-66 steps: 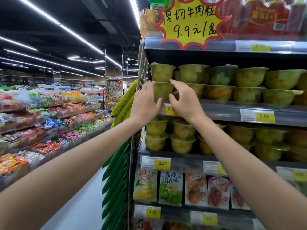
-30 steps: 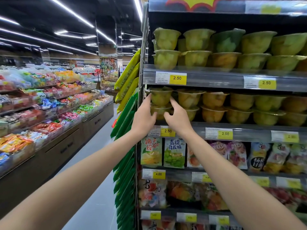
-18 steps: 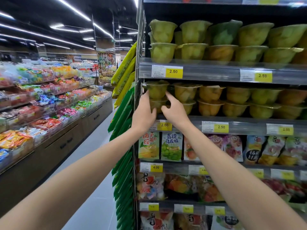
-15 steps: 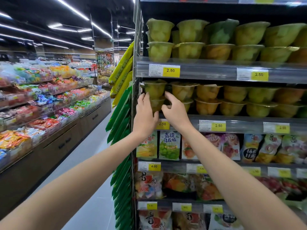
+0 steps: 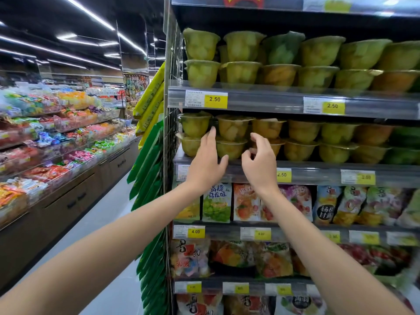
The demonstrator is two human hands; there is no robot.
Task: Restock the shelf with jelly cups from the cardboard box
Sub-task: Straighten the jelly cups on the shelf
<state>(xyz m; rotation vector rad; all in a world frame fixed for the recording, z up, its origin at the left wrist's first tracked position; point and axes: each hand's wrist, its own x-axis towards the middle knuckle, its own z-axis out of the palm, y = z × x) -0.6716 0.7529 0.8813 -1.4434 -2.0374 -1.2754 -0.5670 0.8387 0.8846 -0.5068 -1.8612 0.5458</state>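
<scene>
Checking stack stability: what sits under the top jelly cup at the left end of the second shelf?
The top jelly cup rests on a second jelly cup, which stands on the shelf. The left hand covers that lower cup's right side, so its full footing is hidden.

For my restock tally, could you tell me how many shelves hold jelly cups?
2. The upper shelf and the lower shelf beneath, both with jelly cups stacked two high; the left hand and right hand reach the lower. Higher shelves are cut off.
</scene>
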